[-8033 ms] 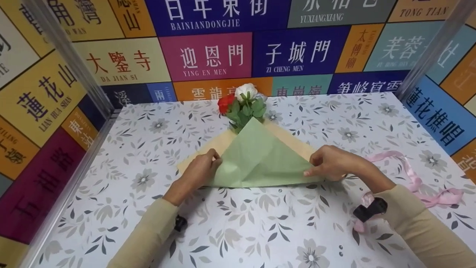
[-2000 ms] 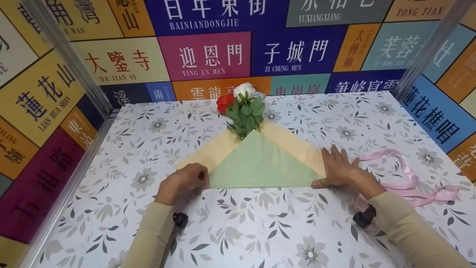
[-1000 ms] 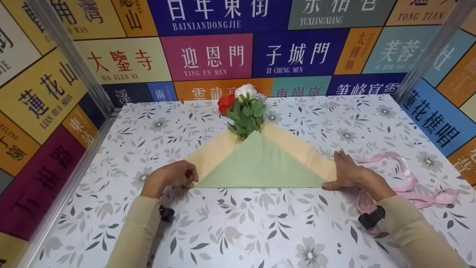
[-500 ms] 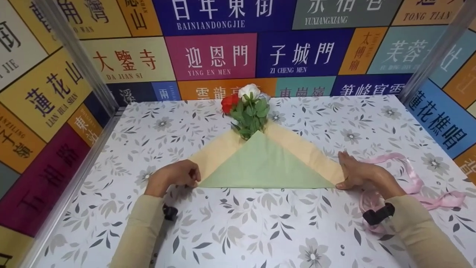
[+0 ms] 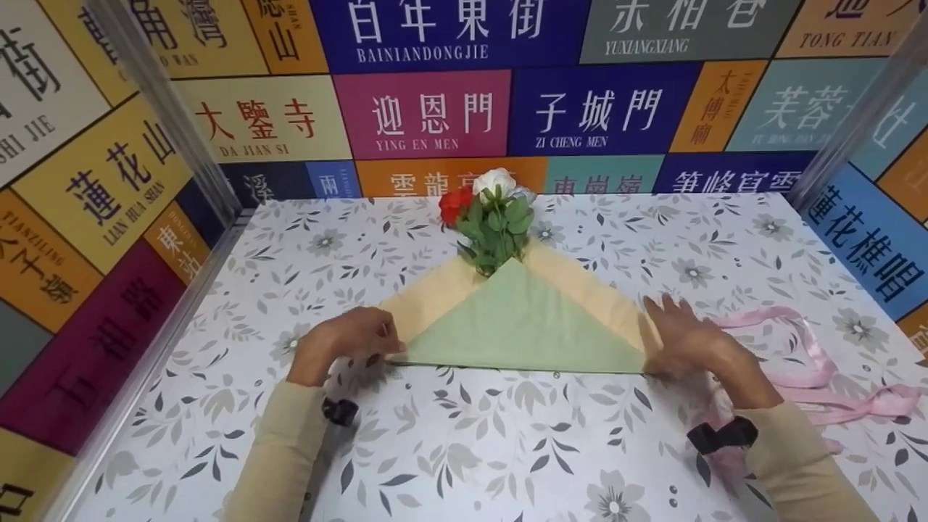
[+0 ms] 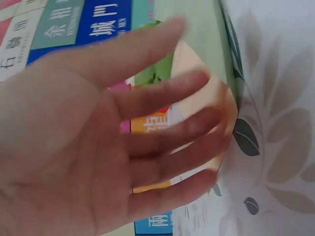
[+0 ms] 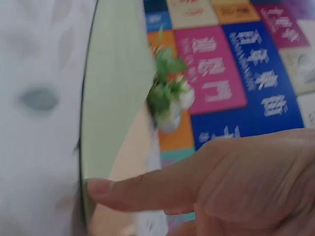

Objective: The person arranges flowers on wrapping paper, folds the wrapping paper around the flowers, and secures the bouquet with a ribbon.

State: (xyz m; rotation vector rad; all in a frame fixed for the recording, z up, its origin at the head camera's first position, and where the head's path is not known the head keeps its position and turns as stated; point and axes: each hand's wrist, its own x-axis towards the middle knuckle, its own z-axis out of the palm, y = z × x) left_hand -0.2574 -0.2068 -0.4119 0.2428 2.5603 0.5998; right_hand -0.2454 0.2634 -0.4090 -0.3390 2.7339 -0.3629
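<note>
Folded green-and-peach wrapping paper (image 5: 525, 326) lies on a floral-print counter (image 5: 464, 449), with a bunch of red and white flowers (image 5: 496, 210) showing past its peak. The left hand (image 5: 351, 337), thumb apart from its 4 extended fingers, is at the left corner; the right hand (image 5: 689, 341), fingers spread, touches the right corner. Pink ribbon (image 5: 819, 368) lies further right.
</note>
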